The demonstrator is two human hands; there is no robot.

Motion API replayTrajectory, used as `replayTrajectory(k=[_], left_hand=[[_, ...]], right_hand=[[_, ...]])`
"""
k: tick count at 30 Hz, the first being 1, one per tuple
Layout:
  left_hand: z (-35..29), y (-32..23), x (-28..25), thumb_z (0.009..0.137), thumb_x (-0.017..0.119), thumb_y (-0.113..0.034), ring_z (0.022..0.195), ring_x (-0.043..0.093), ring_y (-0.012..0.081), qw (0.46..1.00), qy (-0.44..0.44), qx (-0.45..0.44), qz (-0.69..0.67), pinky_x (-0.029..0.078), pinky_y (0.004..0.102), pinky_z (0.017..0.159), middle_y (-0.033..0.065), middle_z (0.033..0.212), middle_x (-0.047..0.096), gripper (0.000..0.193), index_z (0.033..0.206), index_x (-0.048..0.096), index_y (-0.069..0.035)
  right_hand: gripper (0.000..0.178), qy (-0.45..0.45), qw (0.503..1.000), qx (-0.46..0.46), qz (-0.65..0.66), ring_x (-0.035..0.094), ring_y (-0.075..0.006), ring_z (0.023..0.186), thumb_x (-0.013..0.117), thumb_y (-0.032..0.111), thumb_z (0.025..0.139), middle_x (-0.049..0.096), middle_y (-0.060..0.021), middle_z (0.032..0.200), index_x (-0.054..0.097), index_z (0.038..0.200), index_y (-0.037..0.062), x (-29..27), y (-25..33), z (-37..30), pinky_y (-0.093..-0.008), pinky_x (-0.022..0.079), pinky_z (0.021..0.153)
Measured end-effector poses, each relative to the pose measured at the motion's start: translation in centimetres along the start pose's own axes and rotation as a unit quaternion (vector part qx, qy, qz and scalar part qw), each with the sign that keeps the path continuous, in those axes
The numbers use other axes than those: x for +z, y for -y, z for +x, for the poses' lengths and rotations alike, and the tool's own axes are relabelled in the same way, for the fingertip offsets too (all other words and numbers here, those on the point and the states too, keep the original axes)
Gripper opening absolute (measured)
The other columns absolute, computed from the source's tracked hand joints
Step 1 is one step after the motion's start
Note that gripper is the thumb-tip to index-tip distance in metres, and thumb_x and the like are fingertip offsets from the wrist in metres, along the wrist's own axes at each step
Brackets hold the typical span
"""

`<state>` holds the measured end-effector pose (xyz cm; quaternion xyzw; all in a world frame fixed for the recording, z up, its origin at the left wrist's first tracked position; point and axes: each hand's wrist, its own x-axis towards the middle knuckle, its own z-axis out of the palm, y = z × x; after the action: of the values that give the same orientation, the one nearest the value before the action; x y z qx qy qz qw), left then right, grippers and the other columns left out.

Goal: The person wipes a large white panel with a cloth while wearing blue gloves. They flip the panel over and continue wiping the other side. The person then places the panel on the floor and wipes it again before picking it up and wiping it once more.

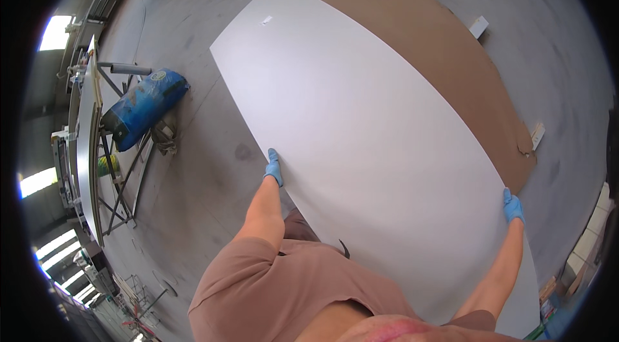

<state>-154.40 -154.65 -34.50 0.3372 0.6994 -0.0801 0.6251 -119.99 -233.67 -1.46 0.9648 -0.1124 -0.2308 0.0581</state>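
A white panel was held by both long edges
The gloved left hand grasped its left edge, the gloved right hand its right; the panel stretched out ahead, partly hiding a brown sheet

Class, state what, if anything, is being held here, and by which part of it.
A large white panel, by its opposite long edges: left hand on one, right hand on the other.

White panel, brown sheet, gloves (light blue, both).
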Motion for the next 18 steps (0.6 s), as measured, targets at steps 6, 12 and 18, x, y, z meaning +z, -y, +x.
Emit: replayTrajectory(k=[6, 12, 18], left_hand=[[2.5, 2.7, -11.2, 0.083, 0.046, -0.096, 0.142, 0.053, 0.0363, 0.997, -0.046, 0.041, 0.049, 0.043, 0.0492, 0.119, 0.0232, 0.162, 0.045, 0.130, 0.162, 0.029, 0.006], [5.1, 2.2, -17.4, 0.080, 0.051, -0.097, 0.137, 0.058, 0.0339, 0.993, -0.054, 0.066, 0.087, 0.048, 0.0522, 0.114, 0.0206, 0.158, 0.050, 0.132, 0.161, 0.031, 0.005], [6.0, -0.2, -13.8, 0.080, 0.049, -0.097, 0.138, 0.057, 0.0349, 0.992, -0.033, 0.077, 0.096, 0.048, 0.0517, 0.114, 0.0231, 0.158, 0.050, 0.131, 0.160, 0.032, 0.006]], right_hand=[[0.090, -0.002, 1.000, 0.017, 0.026, 0.066, -0.0527, 0.109, 0.037, 0.074, 0.102, 0.069, -0.0360, 0.113, 0.072, 0.107, -0.0090, 7.8, 3.0, -12.2, -0.0546, 0.051, 0.097], [0.090, 0.001, 0.999, 0.013, 0.042, 0.068, -0.0415, 0.096, 0.038, 0.071, 0.105, 0.071, -0.0330, 0.102, 0.069, 0.105, -0.0134, 14.3, 4.8, -18.8, -0.0517, 0.051, 0.092], [0.088, -0.005, 0.998, 0.013, 0.067, 0.064, -0.0350, 0.085, 0.039, 0.069, 0.106, 0.070, -0.0288, 0.093, 0.069, 0.102, -0.0134, 14.3, 4.1, -18.6, -0.0503, 0.052, 0.087]])
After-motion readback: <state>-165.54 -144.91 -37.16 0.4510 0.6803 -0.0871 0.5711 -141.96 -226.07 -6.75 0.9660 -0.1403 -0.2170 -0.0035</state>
